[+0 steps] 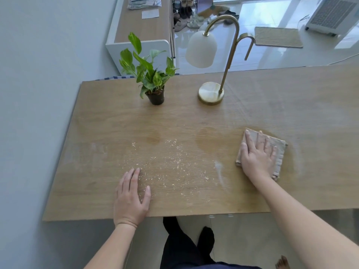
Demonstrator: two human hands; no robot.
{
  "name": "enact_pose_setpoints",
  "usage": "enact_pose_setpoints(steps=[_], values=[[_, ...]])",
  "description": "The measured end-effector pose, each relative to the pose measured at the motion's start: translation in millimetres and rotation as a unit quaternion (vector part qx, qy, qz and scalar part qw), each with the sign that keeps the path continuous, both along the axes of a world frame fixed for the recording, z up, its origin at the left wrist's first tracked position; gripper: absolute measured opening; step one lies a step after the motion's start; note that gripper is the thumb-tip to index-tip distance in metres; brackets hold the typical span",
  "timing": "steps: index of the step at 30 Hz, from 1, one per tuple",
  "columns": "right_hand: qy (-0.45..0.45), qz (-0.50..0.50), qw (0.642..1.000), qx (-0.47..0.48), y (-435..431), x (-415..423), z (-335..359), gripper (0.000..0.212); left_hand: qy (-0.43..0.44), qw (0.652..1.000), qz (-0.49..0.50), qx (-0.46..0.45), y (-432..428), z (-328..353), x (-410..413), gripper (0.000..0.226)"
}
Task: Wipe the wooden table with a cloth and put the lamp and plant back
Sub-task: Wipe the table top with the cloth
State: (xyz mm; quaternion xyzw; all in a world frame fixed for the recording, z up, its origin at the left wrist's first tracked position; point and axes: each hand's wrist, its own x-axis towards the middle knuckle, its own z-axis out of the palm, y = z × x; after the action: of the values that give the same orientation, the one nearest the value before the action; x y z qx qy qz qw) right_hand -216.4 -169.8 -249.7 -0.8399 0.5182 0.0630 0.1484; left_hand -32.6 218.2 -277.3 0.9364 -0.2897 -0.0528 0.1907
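Beige cloth (281, 155) lies pressed under the spread, flat right hand (258, 155), right of centre on the worktop (194, 117); the left hand (132, 198) rests flat, holding nothing. A careless sweep could fling the crumbs (171, 164) onto the floor (242, 230) or clip the lamp (210, 93) and potted plant (153, 84) behind.

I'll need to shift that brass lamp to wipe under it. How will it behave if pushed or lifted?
The lamp is probably bottom-heavy: its round base looks thick. The tall stem hangs the shade off to one side, so a high push may tip it. The white shade may be glass, hence fragile.
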Motion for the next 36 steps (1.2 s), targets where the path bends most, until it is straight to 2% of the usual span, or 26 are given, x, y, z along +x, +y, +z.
enact_pose_setpoints(steps=[2,4,6,8,10,12,14,16,17,19,22,24,26,29,31,33,36], values=[[0.0,0.026,1.0,0.007,15,22,2,0.058,0.005,1.0,0.005,0.002,-1,0,-1,0.071],[-0.023,0.136,0.99,0.008,39,15,5,0.055,0.008,1.0,0.008,0.004,0,1,-1,0.071],[-0.024,0.228,0.973,0.013,62,-21,6,0.054,0.007,1.0,0.008,0.005,0,2,-1,0.071],[-0.007,0.25,0.968,0.008,57,-67,8,0.054,0.008,1.0,0.008,0.006,0,3,-1,0.071],[0.001,0.199,0.98,0.004,25,-98,12,0.056,0.01,1.0,0.009,0.008,-2,2,-3,0.071],[-0.003,0.103,0.995,-0.007,-8,-103,13,0.059,0.009,1.0,0.009,0.005,-2,1,-5,0.071],[-0.014,0.005,1.0,-0.008,-24,-83,9,0.062,0.006,1.0,0.009,0.002,-2,2,-4,0.071],[-0.006,-0.044,0.999,-0.006,-19,-59,6,0.061,0.004,1.0,0.008,0.005,-2,3,-4,0.071],[-0.005,-0.037,0.999,-0.004,-12,-52,5,0.06,0.005,1.0,0.008,0.008,-2,3,-4,0.071],[-0.015,0.049,0.999,-0.002,6,-60,3,0.058,0.007,1.0,0.009,0.011,-2,2,-4,0.071],[-0.007,0.164,0.986,0.007,26,-113,4,0.056,0.006,1.0,0.005,0.013,-2,2,-5,0.071],[-0.002,0.15,0.989,0.005,17,-142,6,0.056,0.006,1.0,0.005,0.012,-2,1,-3,0.071],[-0.002,0.077,0.997,-0.005,0,-145,6,0.058,0.005,1.0,0.003,0.011,-1,1,-3,0.07],[-0.012,-0.066,0.998,-0.023,-18,-100,1,0.065,0.0,1.0,0.0,0.01,-1,0,-2,0.07],[-0.011,-0.125,0.992,-0.023,-18,-58,-2,0.065,0.001,1.0,0.0,0.007,-1,0,-2,0.07],[-0.01,-0.099,0.995,-0.012,-7,-23,-2,0.061,0.0,1.0,0.001,0.005,-1,0,-2,0.07],[-0.017,0.046,0.999,0.002,32,-3,-1,0.057,-0.001,1.0,-0.002,0.004,1,0,-1,0.069]])
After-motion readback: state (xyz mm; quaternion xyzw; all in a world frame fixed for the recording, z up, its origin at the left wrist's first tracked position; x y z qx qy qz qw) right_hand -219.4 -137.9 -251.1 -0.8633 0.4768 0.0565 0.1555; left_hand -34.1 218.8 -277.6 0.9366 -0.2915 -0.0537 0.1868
